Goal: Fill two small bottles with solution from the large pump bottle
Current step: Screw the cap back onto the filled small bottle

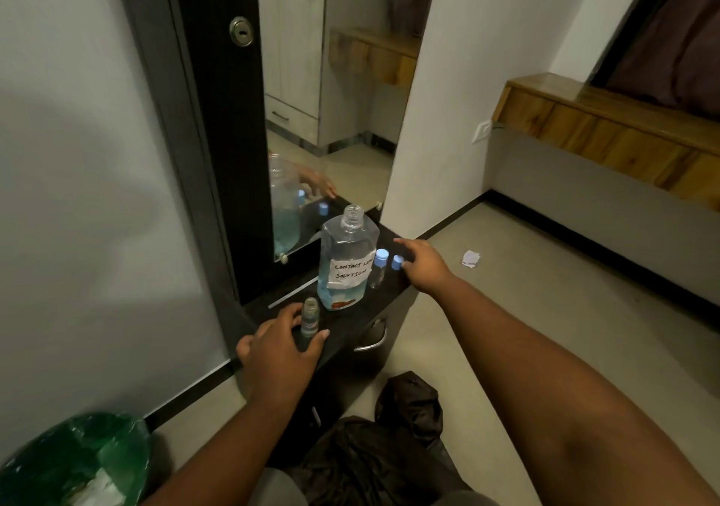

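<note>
A large clear bottle (346,262) with blue liquid and a handwritten label stands uncapped on the black cabinet top (352,320). My left hand (278,345) holds a small open bottle (310,317), which stands upright on the cabinet top in front of the large bottle. A second small bottle (379,268) with a blue cap stands to the right of the large bottle. Beside it lies a loose blue cap (397,261). My right hand (422,266) reaches in with the fingertips at that cap; whether it pinches the cap is unclear.
A mirror (331,115) stands behind the bottles. A green-lined bin (78,462) sits at the lower left and a black bag (389,435) on the floor below the cabinet. A drawer handle (372,340) sticks out at the front. A paper scrap (470,259) lies on the floor.
</note>
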